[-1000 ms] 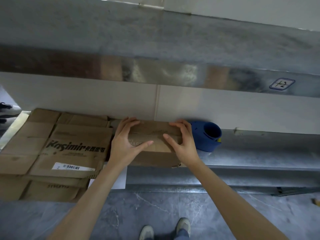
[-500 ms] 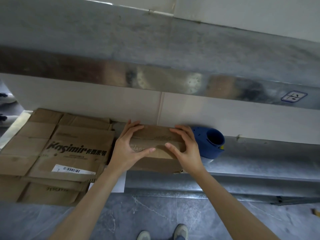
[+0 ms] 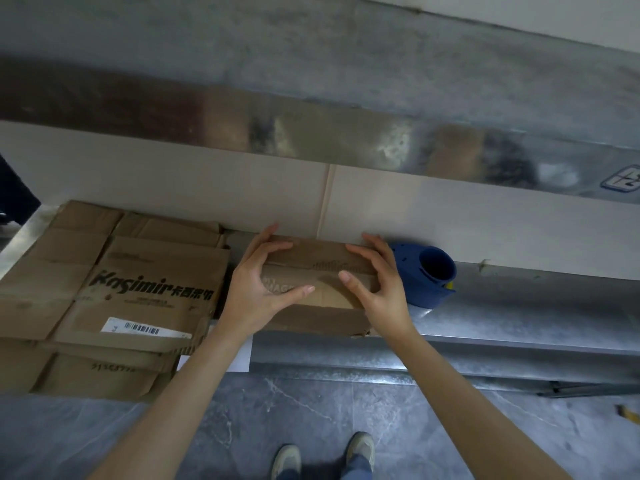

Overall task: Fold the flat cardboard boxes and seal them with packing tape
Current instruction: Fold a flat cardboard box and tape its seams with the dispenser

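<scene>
A small brown cardboard box point(image 3: 318, 275) stands on the metal shelf point(image 3: 519, 317) against the white wall. My left hand point(image 3: 256, 285) grips its left end, fingers curled over the top edge and thumb across the front. My right hand point(image 3: 381, 285) grips its right end the same way, thumb pointing left on the front face. A blue packing tape dispenser point(image 3: 427, 273) lies on the shelf just right of the box, close to my right hand. Flat cardboard boxes point(image 3: 114, 292) printed "Kasimir" lie stacked to the left.
The white wall point(image 3: 450, 216) rises right behind the box, with a shiny metal ledge point(image 3: 346, 140) above it. A white sheet point(image 3: 239, 358) hangs at the shelf front. My shoes point(image 3: 322, 455) stand on the grey floor below.
Both hands stay on the small box; the fingers have lifted and spread a little over its top edge. The view has tilted slightly.
</scene>
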Action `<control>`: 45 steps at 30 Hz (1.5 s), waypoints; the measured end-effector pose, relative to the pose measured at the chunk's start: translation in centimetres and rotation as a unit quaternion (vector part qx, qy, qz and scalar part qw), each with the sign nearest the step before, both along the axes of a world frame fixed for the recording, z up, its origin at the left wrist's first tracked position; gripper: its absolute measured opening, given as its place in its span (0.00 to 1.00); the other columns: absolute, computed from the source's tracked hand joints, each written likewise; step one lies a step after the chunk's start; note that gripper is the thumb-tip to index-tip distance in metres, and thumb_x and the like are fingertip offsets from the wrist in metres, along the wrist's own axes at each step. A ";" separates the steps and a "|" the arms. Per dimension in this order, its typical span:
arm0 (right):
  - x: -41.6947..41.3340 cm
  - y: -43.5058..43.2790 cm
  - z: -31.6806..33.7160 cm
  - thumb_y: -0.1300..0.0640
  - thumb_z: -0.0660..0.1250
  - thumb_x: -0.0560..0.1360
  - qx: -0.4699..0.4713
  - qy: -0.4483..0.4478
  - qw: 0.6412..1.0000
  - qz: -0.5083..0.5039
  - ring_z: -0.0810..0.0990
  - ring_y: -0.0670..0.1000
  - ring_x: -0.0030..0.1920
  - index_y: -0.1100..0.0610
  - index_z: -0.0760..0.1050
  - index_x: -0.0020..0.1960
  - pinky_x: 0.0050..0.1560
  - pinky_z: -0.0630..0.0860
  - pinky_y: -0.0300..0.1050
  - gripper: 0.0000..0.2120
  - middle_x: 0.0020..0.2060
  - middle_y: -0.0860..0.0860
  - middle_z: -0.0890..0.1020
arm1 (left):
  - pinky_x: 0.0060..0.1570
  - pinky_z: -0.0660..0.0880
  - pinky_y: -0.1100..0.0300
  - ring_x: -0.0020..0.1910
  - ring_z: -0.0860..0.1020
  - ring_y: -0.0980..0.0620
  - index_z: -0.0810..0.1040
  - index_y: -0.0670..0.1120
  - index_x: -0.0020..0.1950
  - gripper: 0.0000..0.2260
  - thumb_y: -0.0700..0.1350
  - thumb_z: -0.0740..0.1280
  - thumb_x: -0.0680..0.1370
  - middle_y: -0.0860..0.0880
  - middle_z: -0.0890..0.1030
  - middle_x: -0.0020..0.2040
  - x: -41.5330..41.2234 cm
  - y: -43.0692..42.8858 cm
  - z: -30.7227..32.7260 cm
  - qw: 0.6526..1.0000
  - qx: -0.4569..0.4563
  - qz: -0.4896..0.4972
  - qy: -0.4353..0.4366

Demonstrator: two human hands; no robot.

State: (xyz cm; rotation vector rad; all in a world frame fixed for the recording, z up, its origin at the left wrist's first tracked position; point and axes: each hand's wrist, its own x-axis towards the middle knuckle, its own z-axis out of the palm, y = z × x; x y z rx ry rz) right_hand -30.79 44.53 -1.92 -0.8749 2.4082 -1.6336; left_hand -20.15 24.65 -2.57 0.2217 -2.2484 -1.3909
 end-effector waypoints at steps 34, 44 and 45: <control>0.7 3.0 2.0 0.38 0.77 0.61 0.143 0.043 0.986 0.071 0.50 0.37 0.77 0.42 0.68 0.71 0.68 0.52 0.22 0.41 0.79 0.41 0.51 | 0.72 0.56 0.60 0.79 0.53 0.60 0.68 0.57 0.75 0.37 0.42 0.79 0.70 0.59 0.53 0.80 4.3 -1.4 -0.7 0.996 -0.060 -0.048 -0.047; 3.0 4.0 0.0 0.50 0.81 0.64 0.055 0.009 0.998 -0.003 0.58 0.40 0.76 0.48 0.70 0.69 0.71 0.65 0.35 0.36 0.76 0.44 0.58 | 0.70 0.59 0.67 0.75 0.61 0.61 0.67 0.55 0.75 0.37 0.41 0.79 0.70 0.58 0.63 0.75 4.9 -0.6 -1.3 0.999 -0.020 -0.020 -0.045; 3.1 4.0 0.0 0.52 0.81 0.64 0.046 -0.003 0.999 -0.004 0.60 0.39 0.74 0.47 0.70 0.69 0.71 0.66 0.35 0.36 0.75 0.43 0.59 | 0.71 0.59 0.66 0.75 0.61 0.61 0.67 0.55 0.75 0.37 0.41 0.79 0.70 0.58 0.63 0.75 4.9 -0.6 -1.2 0.999 -0.020 -0.023 -0.045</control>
